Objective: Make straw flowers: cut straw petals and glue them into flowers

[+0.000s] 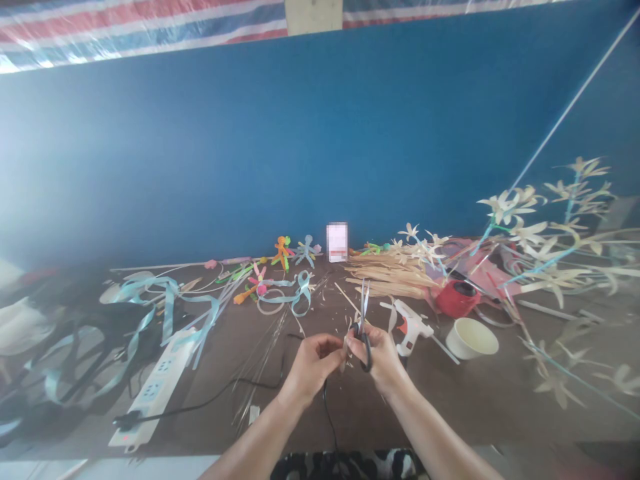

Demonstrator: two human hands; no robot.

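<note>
My right hand [377, 350] is closed around black-handled scissors [365, 303], whose blades point away from me and stand slightly apart. Close against it, my left hand [316, 365] pinches a small pale strip [345, 353]; its exact kind is hard to make out. The fingertips of both hands meet at this strip. Just right of my right hand lies a white glue gun [411, 327] with an orange trigger. Beyond the scissors, a bundle of dried straw-coloured leaf strips [387, 273] lies on the brown table [200, 413]. Small pale scraps are scattered around my hands.
A cream bowl [473, 339] and a red container [457, 298] stand at right, near pale artificial flowers [540, 233]. At left are a white power strip [153, 393] with a black cord and light-blue ribbon [170, 293]. Small pipe-cleaner figures [283, 252] and a lit screen [337, 241] stand behind.
</note>
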